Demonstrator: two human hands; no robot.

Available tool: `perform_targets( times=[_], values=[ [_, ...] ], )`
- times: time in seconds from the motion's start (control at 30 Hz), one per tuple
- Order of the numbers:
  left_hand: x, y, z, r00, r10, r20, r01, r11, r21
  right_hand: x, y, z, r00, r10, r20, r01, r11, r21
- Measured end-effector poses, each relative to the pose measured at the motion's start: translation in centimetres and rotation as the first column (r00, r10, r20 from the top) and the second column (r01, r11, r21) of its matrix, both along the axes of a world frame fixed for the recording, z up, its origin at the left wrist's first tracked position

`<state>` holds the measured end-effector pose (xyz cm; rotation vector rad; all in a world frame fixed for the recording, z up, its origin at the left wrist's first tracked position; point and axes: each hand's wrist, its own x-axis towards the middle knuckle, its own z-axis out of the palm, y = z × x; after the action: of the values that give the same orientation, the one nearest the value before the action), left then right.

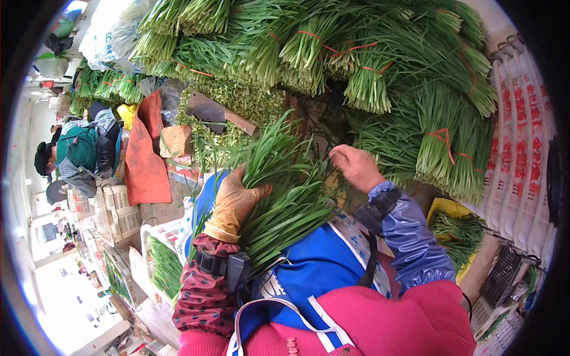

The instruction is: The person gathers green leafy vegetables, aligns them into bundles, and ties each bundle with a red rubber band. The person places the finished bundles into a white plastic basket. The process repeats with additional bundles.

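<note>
Loose long green leaves, looking like garlic chives [285, 196], lie across the blue apron [303, 262] at my front. My left hand [236, 196], in a tan rubber glove, is closed around part of them, thumb to the right. My bare right hand [356, 167] is raised to the right of the leaves, fingers curled together; whether a thin strand is pinched in it is unclear. Beyond my hands, a cleaver [218, 111] with a wooden handle rests on a heap of cut stem ends [249, 100]. Tied chive bundles [307, 53] with red ties are piled along the far side.
Left of the stems lie an orange-red cloth or bag [144, 164] and a brick-like block [177, 141]. A white crate [147, 249] holding greens stands lower left, a yellow-lined container [463, 231] at right. Several people [80, 149] are at far left. Stacked white bags [519, 147] stand right.
</note>
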<state>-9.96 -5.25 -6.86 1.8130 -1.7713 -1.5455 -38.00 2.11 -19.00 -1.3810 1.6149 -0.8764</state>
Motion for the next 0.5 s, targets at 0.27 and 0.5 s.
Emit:
perform_targets(
  times=[0.27, 0.5],
  values=[
    [0.0, 0.1, 0.1, 1.0, 0.025, -0.005, -0.025, 1.0, 0.011, 4.4, -0.9, -3.2, 0.909, -0.339, 0.241, 0.293, 0.933, 0.207],
    [-0.6, -0.1, 0.1, 0.998, 0.059, -0.005, -0.058, 0.997, 0.05, 3.0, -0.4, 1.0, 0.992, -0.08, 0.098, 0.085, 0.995, -0.052]
  ],
)
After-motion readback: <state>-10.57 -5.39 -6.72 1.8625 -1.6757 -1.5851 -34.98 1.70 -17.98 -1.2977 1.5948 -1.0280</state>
